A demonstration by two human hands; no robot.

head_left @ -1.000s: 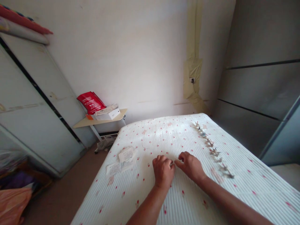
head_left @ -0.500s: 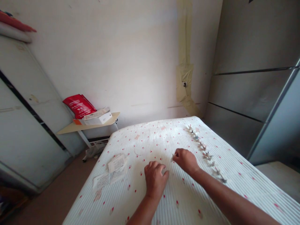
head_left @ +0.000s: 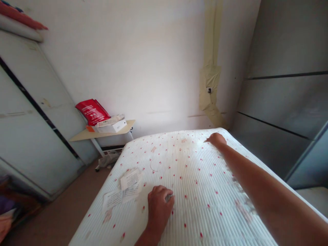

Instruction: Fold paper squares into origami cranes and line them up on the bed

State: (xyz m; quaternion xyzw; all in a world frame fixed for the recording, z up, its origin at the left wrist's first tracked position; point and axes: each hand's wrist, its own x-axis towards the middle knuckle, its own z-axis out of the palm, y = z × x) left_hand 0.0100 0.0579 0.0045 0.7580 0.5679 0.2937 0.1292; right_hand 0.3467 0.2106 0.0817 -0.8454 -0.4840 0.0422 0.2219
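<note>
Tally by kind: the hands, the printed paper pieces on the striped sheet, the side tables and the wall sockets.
Hands: 2 (left hand, right hand)
Printed paper pieces: at least 3, overlapping
Side table: 1
Wall socket: 1
Total: at least 7, as more paper may lie underneath

Soft, uneven daylight whitened the middle of the wall (head_left: pixel 164 75) and the far mattress (head_left: pixel 169 145), while the grey panelled cabinet (head_left: pixel 284 99) sat in shade. Wide-angle distortion slanted the edges; print on the paper slips (head_left: pixel 130 179) was blurred past reading.
</note>
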